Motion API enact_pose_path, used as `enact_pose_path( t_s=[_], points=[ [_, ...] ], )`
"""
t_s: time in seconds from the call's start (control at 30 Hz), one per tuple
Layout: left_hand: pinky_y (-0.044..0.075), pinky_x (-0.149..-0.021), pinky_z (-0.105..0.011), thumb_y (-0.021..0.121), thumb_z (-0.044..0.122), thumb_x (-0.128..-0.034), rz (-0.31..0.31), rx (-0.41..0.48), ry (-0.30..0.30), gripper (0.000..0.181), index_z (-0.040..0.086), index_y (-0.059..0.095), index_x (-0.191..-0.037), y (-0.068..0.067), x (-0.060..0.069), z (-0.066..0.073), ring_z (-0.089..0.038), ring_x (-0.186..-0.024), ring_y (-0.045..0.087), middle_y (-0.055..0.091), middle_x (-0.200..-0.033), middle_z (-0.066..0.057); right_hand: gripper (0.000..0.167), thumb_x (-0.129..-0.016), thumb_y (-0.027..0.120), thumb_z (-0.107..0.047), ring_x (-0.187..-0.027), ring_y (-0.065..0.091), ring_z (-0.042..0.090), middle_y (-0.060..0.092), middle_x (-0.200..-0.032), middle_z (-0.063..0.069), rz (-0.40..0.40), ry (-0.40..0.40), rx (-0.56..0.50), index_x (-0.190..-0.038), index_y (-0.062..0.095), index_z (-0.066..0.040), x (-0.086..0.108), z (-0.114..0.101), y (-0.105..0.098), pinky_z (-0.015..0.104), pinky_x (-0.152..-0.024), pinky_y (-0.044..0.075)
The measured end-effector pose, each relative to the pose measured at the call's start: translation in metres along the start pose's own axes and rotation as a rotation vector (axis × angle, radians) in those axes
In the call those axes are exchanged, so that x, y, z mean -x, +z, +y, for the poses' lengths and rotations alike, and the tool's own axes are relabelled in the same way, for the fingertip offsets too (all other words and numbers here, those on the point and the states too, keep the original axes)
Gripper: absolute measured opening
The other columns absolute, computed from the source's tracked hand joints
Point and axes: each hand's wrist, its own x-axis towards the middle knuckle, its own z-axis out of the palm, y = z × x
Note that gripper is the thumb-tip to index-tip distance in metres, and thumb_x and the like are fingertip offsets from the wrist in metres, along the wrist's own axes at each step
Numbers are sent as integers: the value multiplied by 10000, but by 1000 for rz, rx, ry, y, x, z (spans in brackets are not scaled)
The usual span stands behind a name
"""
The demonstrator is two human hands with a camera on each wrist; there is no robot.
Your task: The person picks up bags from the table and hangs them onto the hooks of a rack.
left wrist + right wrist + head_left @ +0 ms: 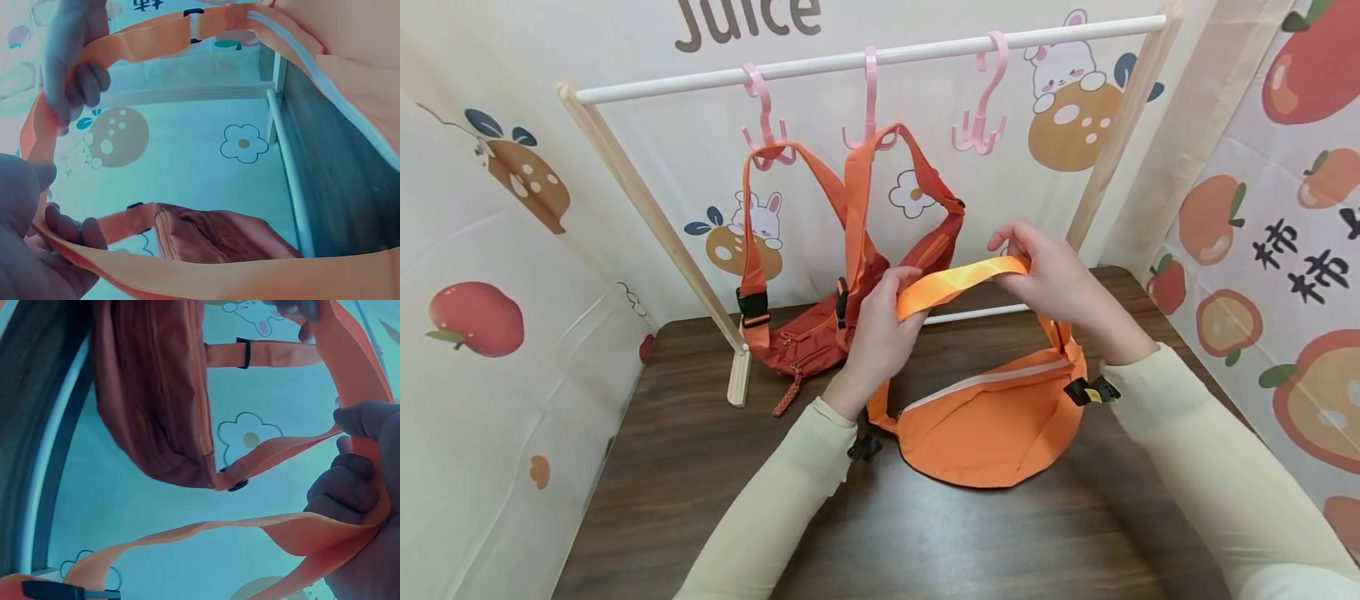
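Note:
An orange waist bag (992,425) with a pale zipper hangs low over the table by its bright orange strap (958,282). My left hand (883,329) grips the strap on its left side, and my right hand (1048,279) grips it on the right, so a short span arches between them. In the left wrist view, the left thumb and fingers (72,234) close around the strap. The right wrist view shows the right fingers (347,487) curled around the strap, which folds below them. Behind my left hand, a rust-red bag (808,337) hangs by its straps.
A white rail (700,81) on wooden legs crosses the back. Pink hooks hang on it: the left hook (763,117) and middle hook (871,100) carry the red bag's straps, while the right hook (981,108) carries nothing. Below is a dark wooden table (700,492).

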Motion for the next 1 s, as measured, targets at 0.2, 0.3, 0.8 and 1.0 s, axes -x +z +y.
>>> enact_pose_path(
  t_s=[0.2,0.3,0.8,1.0],
  points=[
    [541,-940,-320,839,190,-942,-8,-9,101,551,62,603,-1423,4,-12,9,-203,-1084,619,664,-1313,-80,288,-949,743,-10,-583,472,235,514,-739,59,-14,-19,17,-1195,611,-80,-8,-8,-5,312,-557,422],
    [537,-916,-296,816,221,-964,-8,-24,138,537,96,618,-1448,4,-16,14,-194,-1078,612,666,-1327,-72,295,-954,764,-39,-586,474,231,521,-743,55,-20,-34,20,-1199,609,-89,-11,-10,-8,307,-551,428],
    [530,-826,-308,643,179,-1082,-5,-129,237,303,99,724,-1363,-7,-34,24,-195,-947,633,683,-1079,-67,252,-947,801,-49,-755,584,175,698,-974,6,-2,-142,-78,-1172,695,-91,-14,-16,-24,233,-694,470],
    [502,-1067,-315,586,189,-1110,-10,-121,241,321,66,696,-1386,-10,-43,32,-219,-1184,654,702,-1283,-91,160,-958,796,-66,-743,544,162,675,-891,-21,54,-177,-98,-1104,752,-112,-16,-20,-30,242,-672,442]
  ],
)
